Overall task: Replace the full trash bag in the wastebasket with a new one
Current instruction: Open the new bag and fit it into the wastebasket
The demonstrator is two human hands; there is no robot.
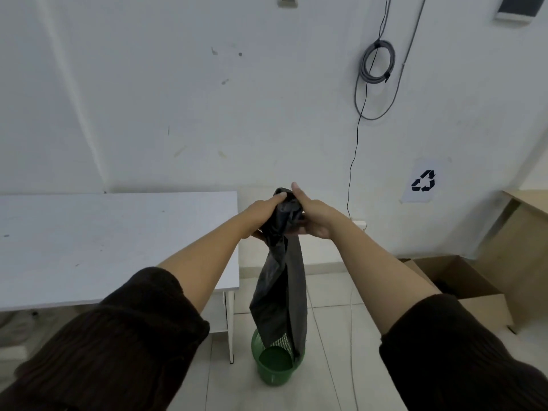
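Observation:
A thin black trash bag (281, 295) hangs limp from both my hands, held at arm's length in front of the white wall. My left hand (261, 215) and my right hand (314, 216) both grip its bunched top, close together. The bag's lower end dangles just over the far rim of a small green mesh wastebasket (274, 369) on the tiled floor. The wastebasket's green bottom shows bare inside, with no liner in it.
A white table (103, 241) stands to the left, its leg beside the wastebasket. An open cardboard box (462, 280) sits on the floor at right, next to a wooden desk (522, 238). Cables (355, 143) hang down the wall. A recycling sign (422, 180) is taped low.

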